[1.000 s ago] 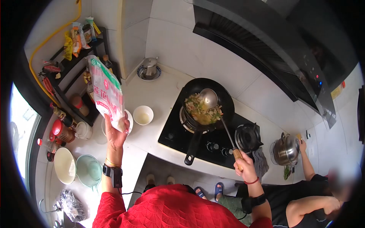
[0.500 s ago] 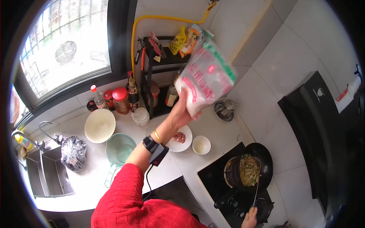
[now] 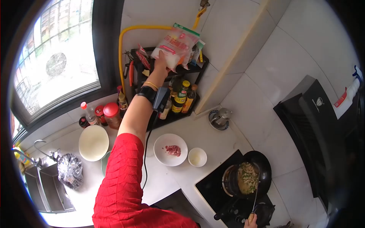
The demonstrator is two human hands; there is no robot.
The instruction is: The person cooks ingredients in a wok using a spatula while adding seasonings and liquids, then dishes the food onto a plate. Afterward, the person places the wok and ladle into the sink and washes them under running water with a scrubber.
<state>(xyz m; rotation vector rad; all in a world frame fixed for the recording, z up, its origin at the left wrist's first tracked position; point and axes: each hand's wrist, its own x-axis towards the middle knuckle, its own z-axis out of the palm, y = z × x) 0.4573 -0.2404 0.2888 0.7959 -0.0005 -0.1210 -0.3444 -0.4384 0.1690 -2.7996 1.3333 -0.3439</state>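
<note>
My left hand (image 3: pixel 161 65) grips the lower part of a clear plastic bag (image 3: pixel 177 45) of white powder with red print and a green top edge. The bag is at the top tier of a black corner rack (image 3: pixel 201 68), in front of other packets. At the lower right my right hand (image 3: pixel 250 222) is closed round the wooden handle of a ladle (image 3: pixel 256 197). The ladle reaches into a black wok (image 3: pixel 265 167) holding chopped, cooked food (image 3: pixel 248 178).
A white plate (image 3: pixel 161 154) with raw meat and a small white bowl (image 3: pixel 197 157) stand on the counter. Bottles (image 3: pixel 180 99) fill the rack's lower tier. A cream bowl (image 3: pixel 93 143), red-lidded jar (image 3: pixel 111 114), sink (image 3: pixel 49 188) and steel pot (image 3: pixel 221 118) are around.
My left hand has carried the bag from over the counter up to the rack's top tier. The view has turned left, and the other person at the right is out of view.
</note>
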